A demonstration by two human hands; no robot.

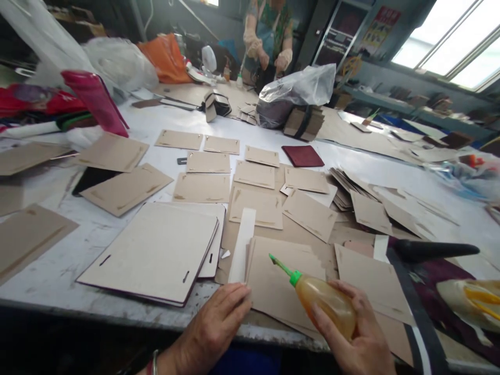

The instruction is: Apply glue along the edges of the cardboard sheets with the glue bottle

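Fingers of the right hand curled round the amber squeeze bottle, green nozzle tipped over the card stack at the worktable's near edge. Left hand: fingers close together, tips at the stack's near-left corner; pinching or just resting, can't tell.

Progress, judging by marks: part done. Stack's top card shows no streak that I can make out, so looks undone. White slotted panels left of it, along near edge. Beyond, mid-table, spread cards carry brown streaks along opposite edges; likely done. More streaked ones toward the left edge. Fanned pile to the right: marks unclear, maybe left to do.

Surface white, grimy along the near edge. Farther: maroon folder, pink pouch toward far-left corner, clear plastic bag near far edge, orange bag.

Room: co-worker past the far edge, hands on something dark; red poster, windows top right.
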